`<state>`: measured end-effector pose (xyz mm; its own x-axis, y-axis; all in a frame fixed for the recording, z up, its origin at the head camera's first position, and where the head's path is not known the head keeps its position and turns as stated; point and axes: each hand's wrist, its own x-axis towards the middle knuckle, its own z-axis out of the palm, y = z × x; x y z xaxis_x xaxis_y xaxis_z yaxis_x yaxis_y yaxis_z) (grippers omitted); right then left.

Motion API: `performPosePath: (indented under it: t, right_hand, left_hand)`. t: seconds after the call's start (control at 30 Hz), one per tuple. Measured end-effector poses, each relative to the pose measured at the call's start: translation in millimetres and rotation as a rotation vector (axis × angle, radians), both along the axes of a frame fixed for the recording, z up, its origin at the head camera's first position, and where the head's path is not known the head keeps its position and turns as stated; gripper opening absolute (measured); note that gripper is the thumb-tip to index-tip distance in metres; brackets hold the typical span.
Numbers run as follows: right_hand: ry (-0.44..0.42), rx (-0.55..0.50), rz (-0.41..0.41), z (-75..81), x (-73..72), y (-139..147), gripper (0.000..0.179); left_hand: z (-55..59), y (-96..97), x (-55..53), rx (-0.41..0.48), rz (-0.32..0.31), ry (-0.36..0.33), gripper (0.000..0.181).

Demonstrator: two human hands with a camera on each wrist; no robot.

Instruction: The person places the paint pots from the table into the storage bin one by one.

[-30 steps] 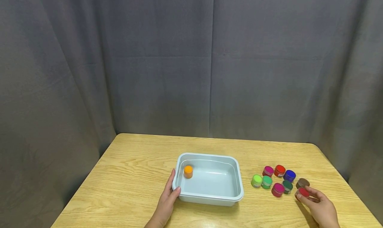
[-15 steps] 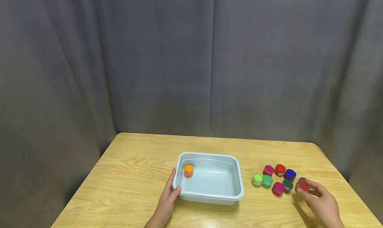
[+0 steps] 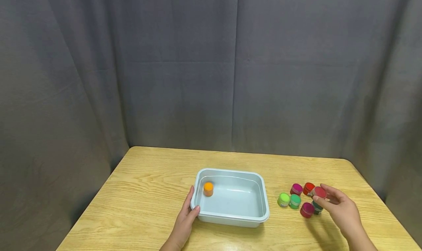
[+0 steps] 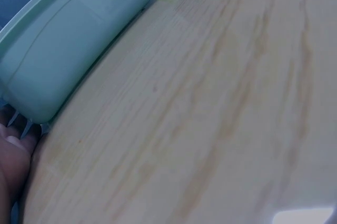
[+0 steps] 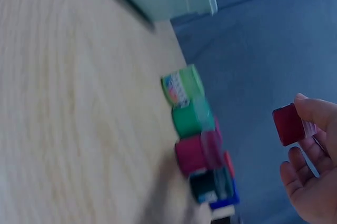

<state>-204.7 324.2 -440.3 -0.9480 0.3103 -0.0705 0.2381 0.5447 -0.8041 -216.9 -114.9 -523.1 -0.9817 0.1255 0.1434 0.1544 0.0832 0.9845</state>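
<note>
My right hand (image 3: 344, 210) pinches a red paint jar (image 3: 319, 192) between thumb and fingers. In the right wrist view the red jar (image 5: 288, 124) is off the table, tipped on its side in that view. Below it stand a dark green jar (image 3: 317, 208), a magenta jar (image 3: 307, 210) and a red jar (image 3: 308, 188). A blue jar (image 5: 233, 193) shows only in the right wrist view. My left hand (image 3: 182, 221) grips the left front corner of a pale blue plastic tub (image 3: 230, 217), thumb at the rim. Inside the tub is an orange jar (image 3: 208, 189).
A light green jar (image 3: 283, 199), a green jar (image 3: 295, 201) and another magenta jar (image 3: 296, 189) stand between the tub and my right hand. Wooden tabletop (image 3: 148, 185) extends left of the tub. A grey curtain (image 3: 181, 79) hangs behind and beside the table.
My right hand has lifted the red jar from the table and carried it left and away from me, over the other jars. The left hand and tub stay put.
</note>
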Motion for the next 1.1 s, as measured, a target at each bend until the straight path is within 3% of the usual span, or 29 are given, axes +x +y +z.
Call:
performPosePath:
  t: [0.17,0.5,1.1]
  right_hand:
    - [0.052,0.029,0.089,7.9,-5.1,-18,0.077]
    - [0.069,-0.054,0.206,17.8,-18.7,-56,0.073]
    - [0.091,-0.154,0.332,26.0,-45.6,-130,0.060]
  left_hand:
    - [1.1,0.1,0.8,-0.007,0.009,-0.005,0.062]
    - [-0.1,-0.7,-1.0,0.014,-0.004,-0.024,0.063]
    - [-3.2,-2.1,-3.4,0.034,-0.016,-0.012,0.063]
